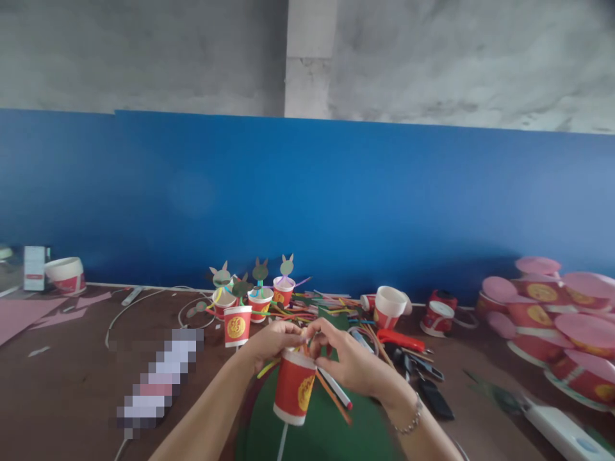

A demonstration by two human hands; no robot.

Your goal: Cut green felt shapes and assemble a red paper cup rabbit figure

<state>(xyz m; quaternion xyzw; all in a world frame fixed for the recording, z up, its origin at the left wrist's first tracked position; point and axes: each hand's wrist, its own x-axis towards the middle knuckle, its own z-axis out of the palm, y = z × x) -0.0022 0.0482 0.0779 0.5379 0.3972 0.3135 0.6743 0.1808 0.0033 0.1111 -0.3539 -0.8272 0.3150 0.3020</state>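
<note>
A red paper cup with a yellow emblem and a white stick below its base is right in front of me, slightly tilted. Orange and yellow pipe cleaners rise from its mouth. My left hand pinches them at the cup's rim from the left. From the right, my right hand closes its thumb and fingers on the same strands; the fingers partly hide the grip. Below lies a green round mat, with a white marker and an orange stick beside the cup.
Several cups with paper animal heads stand behind my left hand. Loose pipe cleaners lie farther back. To the right are a white cup, a red-handled tool, stacked pink-topped cups and a glue gun. Pink paper lies left.
</note>
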